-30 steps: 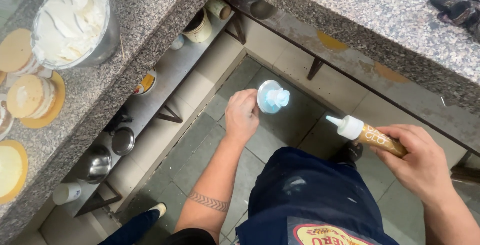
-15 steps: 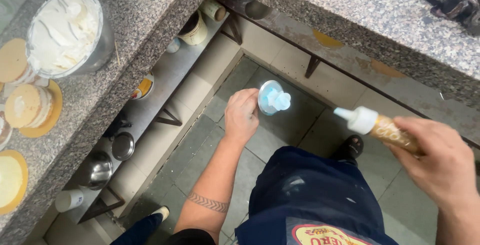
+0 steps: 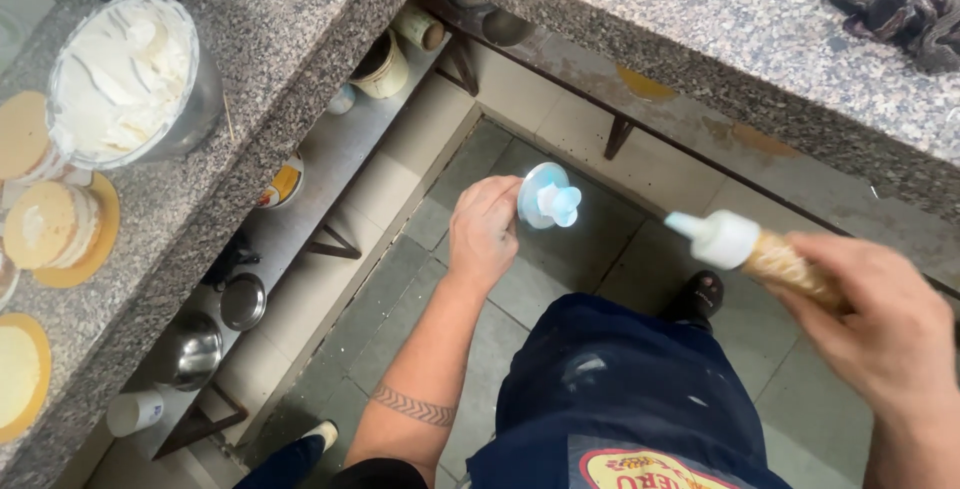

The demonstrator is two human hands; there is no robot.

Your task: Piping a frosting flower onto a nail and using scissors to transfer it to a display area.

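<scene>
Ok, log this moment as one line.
left hand: holds light-blue piping nozzle | right hand: holds piping bag | apart

Oval red-and-yellow label (image 3: 640, 469) — on the apron.

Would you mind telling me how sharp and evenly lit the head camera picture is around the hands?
Head view: soft, even daylight with no hard shadows or glare; the left hand and its pale blue piping nozzle are fairly sharp; the right hand and the piping bag are smeared by motion blur; wide-angle bending shows at the granite counter edges.
</scene>
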